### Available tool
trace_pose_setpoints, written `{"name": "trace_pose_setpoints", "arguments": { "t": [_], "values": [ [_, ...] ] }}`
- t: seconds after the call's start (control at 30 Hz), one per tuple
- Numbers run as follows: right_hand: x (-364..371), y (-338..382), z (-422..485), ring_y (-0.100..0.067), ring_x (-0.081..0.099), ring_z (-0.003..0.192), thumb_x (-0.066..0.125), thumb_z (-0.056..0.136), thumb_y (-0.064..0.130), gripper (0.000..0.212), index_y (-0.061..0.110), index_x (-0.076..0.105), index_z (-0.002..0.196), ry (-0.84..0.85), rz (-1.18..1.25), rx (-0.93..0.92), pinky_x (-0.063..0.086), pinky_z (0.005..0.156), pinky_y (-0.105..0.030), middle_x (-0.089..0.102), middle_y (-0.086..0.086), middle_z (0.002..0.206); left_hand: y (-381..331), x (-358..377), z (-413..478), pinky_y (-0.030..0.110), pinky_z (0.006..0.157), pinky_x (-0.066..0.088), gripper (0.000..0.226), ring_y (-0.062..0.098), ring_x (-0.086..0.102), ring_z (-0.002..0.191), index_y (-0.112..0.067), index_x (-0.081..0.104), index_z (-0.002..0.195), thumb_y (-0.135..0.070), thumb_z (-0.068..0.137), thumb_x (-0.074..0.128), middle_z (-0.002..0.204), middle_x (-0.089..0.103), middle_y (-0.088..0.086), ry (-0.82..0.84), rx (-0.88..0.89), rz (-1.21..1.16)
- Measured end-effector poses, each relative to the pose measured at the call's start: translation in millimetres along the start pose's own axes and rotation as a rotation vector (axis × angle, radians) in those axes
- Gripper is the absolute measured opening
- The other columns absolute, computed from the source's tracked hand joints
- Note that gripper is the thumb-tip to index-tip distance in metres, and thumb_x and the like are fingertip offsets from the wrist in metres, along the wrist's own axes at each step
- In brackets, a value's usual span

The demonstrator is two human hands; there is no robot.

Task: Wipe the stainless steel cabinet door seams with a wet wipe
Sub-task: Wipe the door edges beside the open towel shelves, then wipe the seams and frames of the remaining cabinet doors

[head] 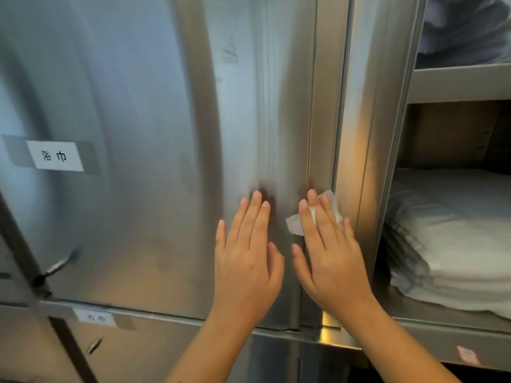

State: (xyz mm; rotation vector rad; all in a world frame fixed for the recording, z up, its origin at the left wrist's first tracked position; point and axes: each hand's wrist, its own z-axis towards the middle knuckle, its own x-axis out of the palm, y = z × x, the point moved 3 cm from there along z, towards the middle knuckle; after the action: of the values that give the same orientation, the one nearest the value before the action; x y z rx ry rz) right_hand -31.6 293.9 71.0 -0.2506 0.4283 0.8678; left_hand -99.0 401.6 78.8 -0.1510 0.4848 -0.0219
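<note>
Head view. Right hand (329, 261) lies flat with fingers straight, pressing the wet wipe (294, 225) onto the cabinet door (138, 217) near its lower right corner, over the vertical seam (312, 120). Left hand (246, 261) lies flat on the door just beside it, fingers straight, holding nothing.

Judgement: centre the wipe on the seam line and press with the fingertips. Run long strokes along the door's right edge while the left hand steadies the panel.

Surface: brushed steel, streaked. A paper label (56, 156) sits near the door's left edge. Right of the door, an open shelf (442, 324) carries folded white linen (456, 239).
</note>
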Motion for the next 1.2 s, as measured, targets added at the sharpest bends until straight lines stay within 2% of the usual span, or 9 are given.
{"name": "trace_pose_setpoints", "arguments": {
  "t": [0.23,0.47,0.63,0.7,0.77,0.9,1.0,1.1,1.2],
  "values": [
    [6,27,-18,-0.037,0.045,0.125,0.041,0.089,0.028,0.05,0.002,0.048,0.131,0.013,0.1,-0.029,0.048,0.088,-0.049,0.047,-0.018,0.137,17,-3,-35,0.055,0.101,0.023,0.052,0.026,0.038,0.13,-0.003,0.05,0.129,-0.019,0.08,0.039,0.139,0.046,0.011,0.039,-0.059,0.023],
    [32,74,-27,-0.036,0.049,0.122,0.041,0.087,0.029,0.049,0.005,0.056,0.126,0.125,0.156,-0.056,0.047,0.088,-0.052,0.052,-0.015,0.133,63,-23,-72,0.05,0.105,0.016,0.054,0.02,0.029,0.134,-0.006,0.047,0.132,-0.024,0.083,0.034,0.142,0.037,0.001,0.126,-0.284,-0.028],
    [51,137,-23,-0.035,0.052,0.12,0.041,0.085,0.03,0.048,0.005,0.059,0.123,0.172,0.212,-0.088,0.047,0.088,-0.053,0.054,-0.013,0.131,109,-62,-91,0.053,0.101,0.022,0.051,0.025,0.034,0.13,-0.004,0.052,0.128,-0.023,0.083,0.037,0.136,0.048,0.007,0.135,-0.324,0.031],
    [59,168,-19,-0.035,0.053,0.119,0.041,0.085,0.029,0.048,0.005,0.06,0.121,0.181,0.244,-0.105,0.047,0.087,-0.053,0.055,-0.014,0.13,133,-81,-101,0.053,0.101,0.023,0.046,0.026,0.036,0.129,-0.004,0.053,0.127,-0.018,0.083,0.044,0.135,0.05,0.009,0.125,-0.345,0.051],
    [66,201,-16,-0.035,0.053,0.118,0.041,0.085,0.029,0.048,0.004,0.061,0.121,0.194,0.28,-0.116,0.046,0.088,-0.053,0.055,-0.014,0.13,159,-102,-113,0.052,0.101,0.02,0.048,0.025,0.037,0.129,-0.004,0.052,0.127,-0.012,0.08,0.052,0.135,0.05,0.009,0.12,-0.39,0.06],
    [79,266,-11,-0.034,0.054,0.118,0.041,0.085,0.028,0.047,0.004,0.062,0.12,0.207,0.351,-0.141,0.046,0.089,-0.053,0.057,-0.014,0.129,204,-143,-136,0.048,0.102,0.023,0.048,0.023,0.04,0.128,-0.004,0.052,0.127,-0.008,0.08,0.055,0.135,0.049,0.006,0.106,-0.456,0.081],
    [85,309,-8,-0.034,0.055,0.116,0.041,0.086,0.027,0.046,0.004,0.062,0.119,0.2,0.392,-0.16,0.046,0.088,-0.053,0.058,-0.014,0.128,232,-174,-152,0.047,0.104,0.019,0.05,0.018,0.035,0.129,-0.007,0.051,0.129,-0.003,0.081,0.062,0.136,0.046,0.003,0.107,-0.485,0.113],
    [92,349,-8,-0.033,0.056,0.115,0.041,0.085,0.027,0.046,0.004,0.061,0.12,0.209,0.426,-0.165,0.047,0.088,-0.053,0.058,-0.014,0.127,255,-200,-163,0.046,0.104,0.016,0.046,0.018,0.032,0.13,-0.007,0.049,0.13,-0.012,0.085,0.053,0.136,0.048,0.006,0.094,-0.51,0.154],
    [99,389,-10,-0.032,0.056,0.115,0.04,0.087,0.029,0.046,0.005,0.062,0.119,0.246,0.477,-0.181,0.046,0.088,-0.053,0.058,-0.013,0.127,273,-222,-174,0.051,0.102,0.022,0.05,0.023,0.033,0.128,-0.003,0.052,0.127,-0.025,0.085,0.035,0.133,0.052,0.01,0.065,-0.544,0.191]
  ]
}}
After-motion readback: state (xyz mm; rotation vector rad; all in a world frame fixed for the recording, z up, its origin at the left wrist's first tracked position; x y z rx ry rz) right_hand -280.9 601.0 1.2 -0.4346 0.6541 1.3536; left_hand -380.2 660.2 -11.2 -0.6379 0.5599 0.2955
